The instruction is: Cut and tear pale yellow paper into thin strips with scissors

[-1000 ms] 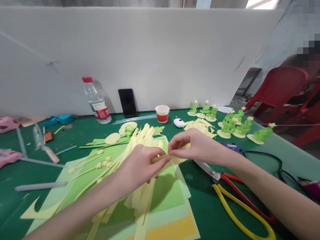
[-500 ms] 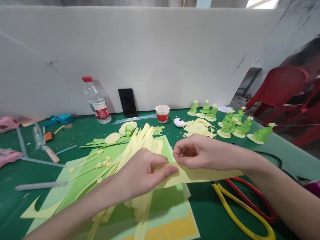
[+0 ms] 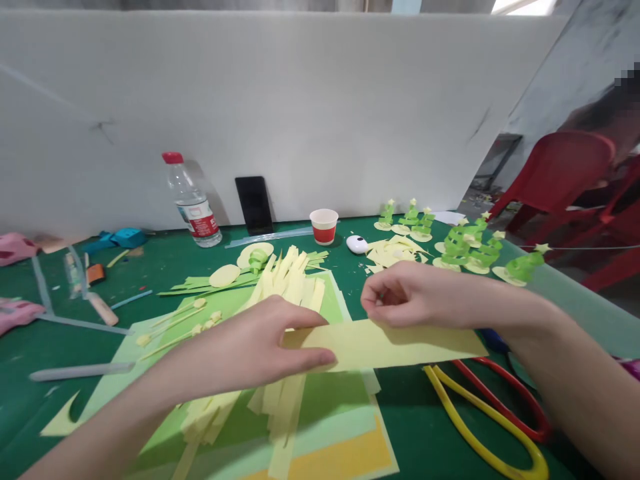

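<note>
A wide strip of pale yellow paper is stretched out flat between my hands. My left hand is closed on its left end, thumb lying on top and fingers underneath. My right hand is curled at the strip's upper edge, with fingertips pinched there; the exact grip is partly hidden. Below the strip lies a bundle of narrow pale yellow paper strips on green paper sheets. Scissors with one yellow and one red handle rest under the strip's right end.
Green paper spiral trees with stars stand at the back right, near yellow scraps and a white case. A paper cup, phone and water bottle line the white board. A glue stick lies left.
My left hand has shifted left and slightly down along with the strip's end. My right hand has moved slightly right, and more of the strip shows flat between them.
</note>
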### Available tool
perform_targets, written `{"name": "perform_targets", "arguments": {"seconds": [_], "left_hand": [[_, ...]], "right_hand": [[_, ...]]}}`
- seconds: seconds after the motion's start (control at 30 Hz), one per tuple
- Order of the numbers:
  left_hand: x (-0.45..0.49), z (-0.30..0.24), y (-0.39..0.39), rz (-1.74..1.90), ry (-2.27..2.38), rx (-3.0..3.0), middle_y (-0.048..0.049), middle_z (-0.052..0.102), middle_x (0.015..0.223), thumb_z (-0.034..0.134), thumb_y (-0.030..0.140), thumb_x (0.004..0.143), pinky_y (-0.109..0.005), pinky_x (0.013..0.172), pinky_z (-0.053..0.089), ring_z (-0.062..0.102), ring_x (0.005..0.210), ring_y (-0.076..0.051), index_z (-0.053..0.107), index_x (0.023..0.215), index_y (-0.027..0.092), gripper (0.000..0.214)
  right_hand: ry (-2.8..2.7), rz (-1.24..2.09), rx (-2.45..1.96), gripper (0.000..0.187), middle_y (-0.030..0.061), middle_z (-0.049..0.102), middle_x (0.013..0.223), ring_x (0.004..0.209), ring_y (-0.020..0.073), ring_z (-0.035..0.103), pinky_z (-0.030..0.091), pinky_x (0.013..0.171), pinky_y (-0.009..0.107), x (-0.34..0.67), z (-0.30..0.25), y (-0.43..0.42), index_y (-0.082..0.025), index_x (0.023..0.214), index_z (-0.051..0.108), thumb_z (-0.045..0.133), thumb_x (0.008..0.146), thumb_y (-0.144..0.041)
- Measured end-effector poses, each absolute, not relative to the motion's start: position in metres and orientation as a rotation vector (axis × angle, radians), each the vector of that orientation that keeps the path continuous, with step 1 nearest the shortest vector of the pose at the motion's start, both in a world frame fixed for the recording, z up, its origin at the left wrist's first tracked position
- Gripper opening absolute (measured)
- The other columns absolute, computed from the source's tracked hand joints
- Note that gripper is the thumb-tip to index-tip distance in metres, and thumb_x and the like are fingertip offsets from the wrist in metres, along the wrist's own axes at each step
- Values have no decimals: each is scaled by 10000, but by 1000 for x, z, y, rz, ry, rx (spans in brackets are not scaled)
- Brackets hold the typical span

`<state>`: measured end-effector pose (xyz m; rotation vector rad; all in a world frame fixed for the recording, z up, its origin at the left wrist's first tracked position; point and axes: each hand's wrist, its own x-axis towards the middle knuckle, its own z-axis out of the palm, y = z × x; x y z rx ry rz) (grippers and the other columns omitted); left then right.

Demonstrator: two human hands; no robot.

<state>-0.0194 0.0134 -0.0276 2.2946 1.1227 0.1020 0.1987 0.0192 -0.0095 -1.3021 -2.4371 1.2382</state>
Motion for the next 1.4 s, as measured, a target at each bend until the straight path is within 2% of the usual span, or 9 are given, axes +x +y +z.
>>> {"name": "perform_targets", "arguments": {"seconds": [0.17,0.37,0.57,0.77,1.03,1.13,1.27,1.33,1.4], "left_hand": [[-5,-39,9,116,1044,2239,65,276,480,363,433,839,-204,401,189,234,431,-70,506,600,167,385],[-2,-40,5,139,1071,2262,70,241,444,387,394,836,-208,390,176,212,412,-61,388,514,162,396],[-6,-35,4,129,1044,2196,54,355,453,337,417,853,-190,393,221,291,404,-65,526,578,168,417],[-16,-14,10,150,1107,2050,56,407,485,476,336,787,-178,378,200,280,426,-65,579,618,173,257],[-32,6,19,183,1189,2025,44,398,485,486,362,752,-161,383,201,310,428,-58,593,580,149,294],[-35,6,21,195,1244,2041,45,412,470,497,378,738,-161,378,201,321,414,-59,588,572,152,295],[-32,5,23,180,1368,2038,28,546,500,482,387,748,-178,373,197,313,400,-69,611,652,161,277],[-27,2,22,155,1371,2057,21,580,524,468,376,764,-178,383,226,351,419,-79,617,663,165,278],[-22,-5,20,152,1299,2102,23,576,535,457,365,781,-173,406,267,399,454,-88,623,675,171,276]], "right_hand": [[-2379,1273,-1220,69,-52,410,589,530,62,329,280,464,178,185,-20,15,-159,657,481,448,718,-158],[-2381,1312,-1167,63,-47,447,597,541,60,362,298,473,174,180,-22,13,-148,668,512,459,699,-137],[-2401,1350,-1135,89,-60,354,565,513,61,284,239,433,191,183,-20,11,-164,631,437,437,718,-147],[-2386,1338,-1224,142,-54,309,573,506,67,253,229,422,200,198,-10,10,-173,630,406,406,772,-173],[-2284,1417,-1357,143,-42,451,556,509,77,472,357,466,182,220,4,10,-177,637,420,426,780,-176],[-2267,1333,-1425,140,-44,462,545,491,77,480,362,450,179,233,5,13,-181,652,438,453,783,-228],[-2155,1005,-1500,222,-50,457,474,426,84,453,366,421,202,233,5,15,-188,646,488,466,790,-356],[-2109,737,-1417,171,-31,560,601,538,93,523,410,512,206,219,2,13,-197,703,551,508,777,-345],[-2165,595,-1265,93,-18,629,807,745,108,568,428,656,205,200,-3,9,-206,785,588,531,772,-277]]}}
